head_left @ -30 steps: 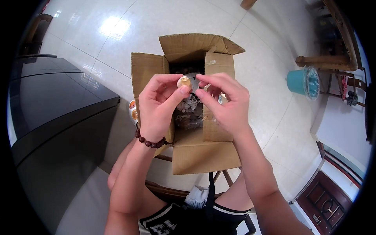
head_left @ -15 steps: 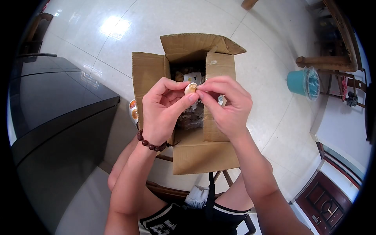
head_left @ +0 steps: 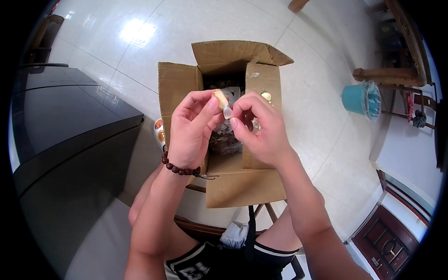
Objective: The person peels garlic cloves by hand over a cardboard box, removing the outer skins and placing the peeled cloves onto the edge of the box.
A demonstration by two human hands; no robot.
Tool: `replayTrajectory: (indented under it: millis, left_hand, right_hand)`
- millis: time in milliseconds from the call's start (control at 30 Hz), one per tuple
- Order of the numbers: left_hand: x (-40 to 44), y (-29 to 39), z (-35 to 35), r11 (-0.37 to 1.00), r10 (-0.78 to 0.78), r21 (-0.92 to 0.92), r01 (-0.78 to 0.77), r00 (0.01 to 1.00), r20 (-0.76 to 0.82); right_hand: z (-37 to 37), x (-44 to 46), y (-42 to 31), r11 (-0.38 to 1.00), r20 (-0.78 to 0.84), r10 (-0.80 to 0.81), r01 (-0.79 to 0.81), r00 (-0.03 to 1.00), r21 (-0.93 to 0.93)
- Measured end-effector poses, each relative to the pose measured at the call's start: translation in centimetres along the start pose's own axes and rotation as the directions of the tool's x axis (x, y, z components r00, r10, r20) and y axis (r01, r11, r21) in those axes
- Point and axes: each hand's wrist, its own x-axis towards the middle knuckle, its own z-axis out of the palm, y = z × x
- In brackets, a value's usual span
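Over the open cardboard box (head_left: 245,189), my left hand (head_left: 193,126) pinches a partly peeled garlic clove (head_left: 220,99) between thumb and fingers. A strip of whitish garlic skin (head_left: 227,112) hangs from the clove's lower end. My right hand (head_left: 261,128) grips the other edge of that strip with thumb and forefinger. Behind the right hand, a pale peeled clove (head_left: 266,96) lies on the box's right flap. Loose skins (head_left: 226,142) and clear plastic fill part of the box below; my hands cover much of its inside.
A dark glossy cabinet (head_left: 79,116) stands on the left. To the right are a teal bin (head_left: 353,98) with a clear liner and wooden furniture (head_left: 387,74). Orange-and-white packaging (head_left: 159,130) sits beside the box's left side. Pale tiles (head_left: 317,79) cover the floor.
The clove has turned in my left hand and shows more of its pale flesh. My right hand has moved down slightly, pulling a skin strip away from it.
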Motion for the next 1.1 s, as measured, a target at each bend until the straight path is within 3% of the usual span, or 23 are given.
replayTrajectory:
  millis: [133, 200, 367, 433, 533, 600, 767, 833, 967, 1033, 1100]
  left_hand:
    - [0.3, 0.3, -0.1, 0.999, 0.038, 0.012, -0.038, 0.998, -0.053]
    - [0.4, 0.3, -0.8, 0.986, 0.073, 0.149, -0.077, 0.997, 0.031]
    - [0.3, -0.3, -0.3, 0.975, 0.117, 0.183, -0.124, 0.992, 0.050]
    - [0.3, -0.4, 0.1, 0.968, 0.145, 0.202, -0.148, 0.989, 0.030]
    - [0.0, -0.5, 0.7, 0.963, 0.148, 0.220, -0.157, 0.987, 0.054]
    - [-0.2, -0.5, 0.9, 0.913, 0.199, 0.347, -0.214, 0.977, 0.079]
    - [-0.1, -0.5, 0.1, 0.916, 0.136, 0.367, -0.161, 0.986, 0.095]
    - [-0.2, -0.5, 0.0, 0.932, 0.103, 0.334, -0.137, 0.988, 0.116]
    - [0.0, -0.6, -0.1, 0.959, 0.065, 0.271, -0.085, 0.994, 0.082]
    - [0.0, -0.5, -0.2, 0.972, 0.051, 0.226, -0.068, 0.995, 0.081]
    - [-0.1, -0.2, 0.0, 0.999, 0.018, 0.048, -0.026, 0.988, 0.155]
  right_hand:
    - [-0.2, 0.0, 0.2, 0.998, 0.001, 0.065, -0.065, 0.998, -0.003]
    - [-0.1, 0.0, 0.5, 0.994, -0.026, 0.104, -0.104, 0.994, -0.029]
    - [-0.2, 0.2, 0.7, 0.988, -0.079, 0.120, -0.127, 0.990, -0.093]
    - [0.0, 0.3, 0.4, 0.975, -0.150, 0.218, -0.209, 0.964, 0.070]
    - [0.1, 0.0, 0.7, 0.972, -0.174, 0.235, -0.226, 0.956, 0.068]
    - [-0.2, -0.1, 0.9, 0.981, -0.166, 0.190, -0.192, 0.968, 0.006]
    - [-0.4, -0.3, 1.0, 0.988, -0.137, 0.080, -0.097, 0.987, -0.118]
    - [-0.2, -0.3, 1.0, 0.992, -0.204, 0.127, -0.120, 0.971, 0.047]
    - [0.2, -0.5, 0.9, 0.960, -0.174, 0.242, -0.210, 0.955, 0.183]
    - [0.0, -0.4, 0.7, 0.906, -0.160, 0.295, -0.223, 0.942, 0.359]
    - [-0.5, -0.2, 1.0, 0.889, -0.116, 0.331, -0.268, 0.937, 0.370]
